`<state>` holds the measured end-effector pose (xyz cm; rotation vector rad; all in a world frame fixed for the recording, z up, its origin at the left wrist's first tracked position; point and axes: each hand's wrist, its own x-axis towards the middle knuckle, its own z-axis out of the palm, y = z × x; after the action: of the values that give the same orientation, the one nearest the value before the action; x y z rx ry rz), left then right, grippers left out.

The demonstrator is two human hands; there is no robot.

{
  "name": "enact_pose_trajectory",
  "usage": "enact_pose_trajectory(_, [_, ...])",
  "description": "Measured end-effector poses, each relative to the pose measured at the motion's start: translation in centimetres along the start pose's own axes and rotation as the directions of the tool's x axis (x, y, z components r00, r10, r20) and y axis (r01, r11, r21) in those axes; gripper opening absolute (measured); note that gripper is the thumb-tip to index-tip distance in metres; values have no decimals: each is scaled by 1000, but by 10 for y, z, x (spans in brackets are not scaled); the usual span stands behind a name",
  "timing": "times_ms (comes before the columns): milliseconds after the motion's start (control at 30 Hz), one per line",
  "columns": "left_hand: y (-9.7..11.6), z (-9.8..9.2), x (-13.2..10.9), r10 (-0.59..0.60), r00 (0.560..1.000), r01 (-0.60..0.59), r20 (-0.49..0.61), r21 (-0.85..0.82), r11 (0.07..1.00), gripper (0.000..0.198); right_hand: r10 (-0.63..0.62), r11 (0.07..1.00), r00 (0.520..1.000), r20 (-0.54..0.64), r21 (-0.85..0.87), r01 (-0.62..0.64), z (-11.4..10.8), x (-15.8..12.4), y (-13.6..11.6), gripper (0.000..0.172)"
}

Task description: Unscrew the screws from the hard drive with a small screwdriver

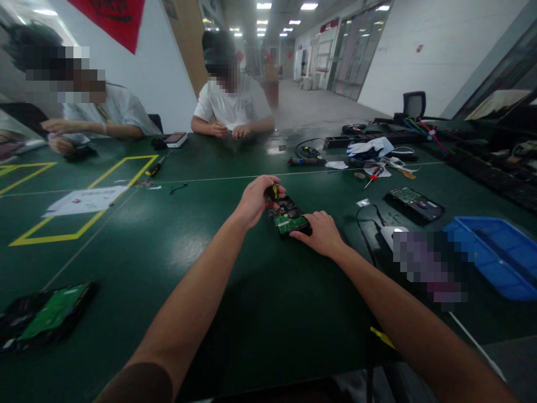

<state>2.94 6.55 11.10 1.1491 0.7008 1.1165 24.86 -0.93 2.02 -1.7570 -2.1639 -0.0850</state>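
Note:
A hard drive [291, 224] lies on the green table in front of me, its green circuit board facing up. My left hand [258, 200] is closed round the black and yellow handle of a screwdriver [273, 192], above the far end of the drive. The screwdriver's tip cannot be made out. With fingers curled along the drive's right side, my right hand [322, 232] grips its near right corner, thumb at the near edge.
Another hard drive [413, 204] lies at right, beside a blue bin [499, 257]. At lower left is another drive [52, 313]. A second screwdriver [155, 167], paper [86, 200] and a red screwdriver [375, 176] lie farther off. Two people [232, 106] sit across the table.

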Motion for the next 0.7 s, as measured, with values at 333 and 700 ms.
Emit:
enact_pose_trajectory(333, [-4,0,3,-19,1000,19,6,-75,997,28,-11,1000,1000,-20,6,11,0,-1,1,64])
enact_pose_trajectory(700, [3,-5,1,2,999,0,-38,53,999,24,-5,1000,1000,-12,17,5,0,-1,1,64])
